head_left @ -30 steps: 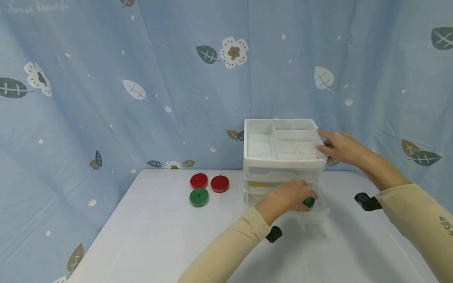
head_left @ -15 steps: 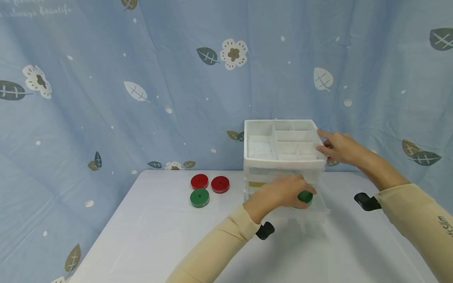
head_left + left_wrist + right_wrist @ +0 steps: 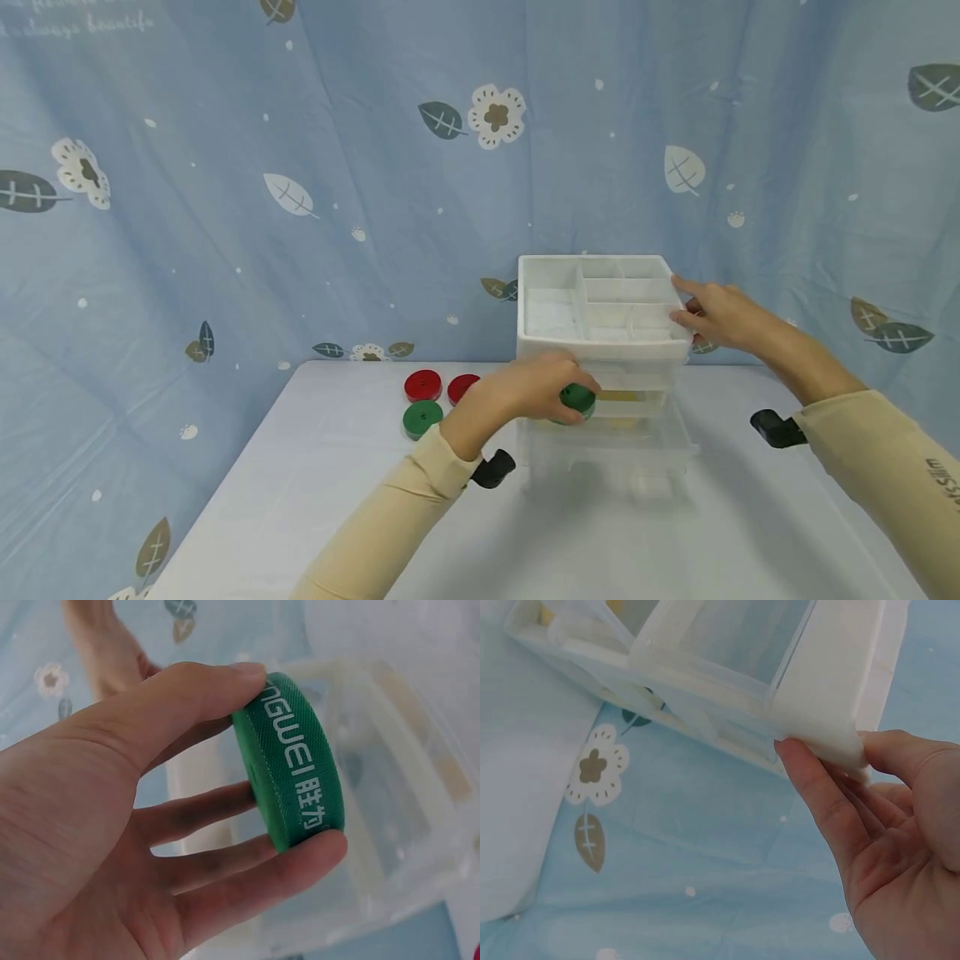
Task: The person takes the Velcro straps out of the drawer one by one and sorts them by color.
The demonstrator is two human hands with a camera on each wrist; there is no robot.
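While the left hand [image 3: 525, 392] pinches a green tape roll [image 3: 578, 402], the right hand [image 3: 712, 317] steadies the drawer box [image 3: 600, 346].
Keep the roll level, pinched snug, near the open bottom drawer [image 3: 660, 454]; right fingers lie flat against the box's corner.

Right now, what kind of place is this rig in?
Likely a staged recording table rather than a lived-in room: a white table, a blue leaf-print curtain as backdrop, and only a white drawer organizer and tape rolls.

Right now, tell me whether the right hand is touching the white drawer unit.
Touching. The right wrist view shows the right hand with its fingertips pressed against the top corner of the white drawer unit.
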